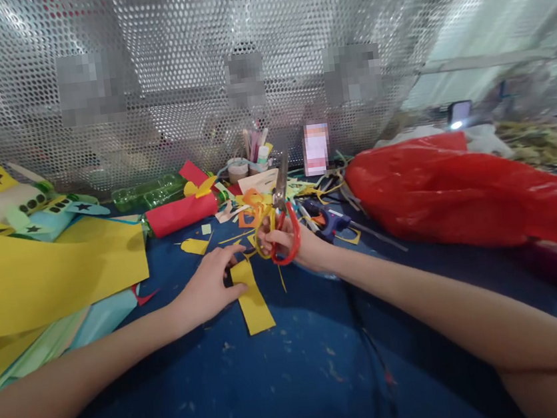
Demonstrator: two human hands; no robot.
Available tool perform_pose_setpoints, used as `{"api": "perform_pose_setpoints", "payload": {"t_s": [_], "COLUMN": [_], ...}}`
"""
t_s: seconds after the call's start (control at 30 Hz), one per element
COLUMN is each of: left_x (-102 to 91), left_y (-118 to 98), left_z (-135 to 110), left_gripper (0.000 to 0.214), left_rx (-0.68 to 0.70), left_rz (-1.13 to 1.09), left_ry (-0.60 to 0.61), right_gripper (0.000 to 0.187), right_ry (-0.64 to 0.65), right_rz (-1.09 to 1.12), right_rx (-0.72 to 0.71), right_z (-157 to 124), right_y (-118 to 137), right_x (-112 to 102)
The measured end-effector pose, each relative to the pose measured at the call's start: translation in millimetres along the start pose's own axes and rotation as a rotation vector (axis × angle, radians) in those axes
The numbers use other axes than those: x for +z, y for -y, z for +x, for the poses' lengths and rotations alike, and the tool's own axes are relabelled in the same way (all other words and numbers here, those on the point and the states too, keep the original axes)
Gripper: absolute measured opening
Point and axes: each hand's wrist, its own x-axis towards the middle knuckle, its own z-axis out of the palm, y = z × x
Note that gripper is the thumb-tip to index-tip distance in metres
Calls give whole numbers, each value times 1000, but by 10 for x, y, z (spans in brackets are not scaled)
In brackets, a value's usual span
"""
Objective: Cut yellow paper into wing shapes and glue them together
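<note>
My left hand (210,286) pinches the top end of a yellow paper strip (253,300) that lies on the blue table (297,374). My right hand (286,241) is closed through the red and yellow handles of a pair of scissors (282,218); the blades point up and away, above the strip. The two hands are close together, a little apart, near the table's middle.
Large yellow paper sheets (49,275) lie at the left, with star-marked paper craft (11,206) behind. A red paper roll (183,213), green bottle (149,193), cup of pens (255,154) and paper scraps sit at the back. A red plastic bag (452,192) fills the right. A perforated metal screen (191,58) stands behind.
</note>
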Motion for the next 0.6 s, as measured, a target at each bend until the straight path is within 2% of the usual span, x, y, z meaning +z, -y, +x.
{"api": "perform_pose_setpoints", "payload": {"t_s": [0.13, 0.27, 0.37, 0.43, 0.53, 0.6], "left_x": [28, 43, 38, 28, 7, -7], "left_y": [3, 22, 14, -2, -28, -38], "left_z": [-13, 8, 40, 62, 86, 90], "left_gripper": [56, 58, 68, 74, 57, 37], "left_rx": [75, 73, 15, -93, -223, -239], "left_rz": [-127, -334, -538, -668, -793, -844], "left_ry": [-72, -121, -125, -146, -170, -114], "right_gripper": [38, 49, 45, 43, 43, 44], "right_ry": [-59, -7, -20, -23, -6, 11], "right_rz": [-183, -376, -447, -483, -469, -438], "right_rx": [-34, -80, -132, -152, -171, -164], "right_z": [-58, -136, -186, -207, -223, -231], "right_y": [-33, -88, -127, -127, -93, -69], "right_x": [70, 148, 185, 200, 222, 236]}}
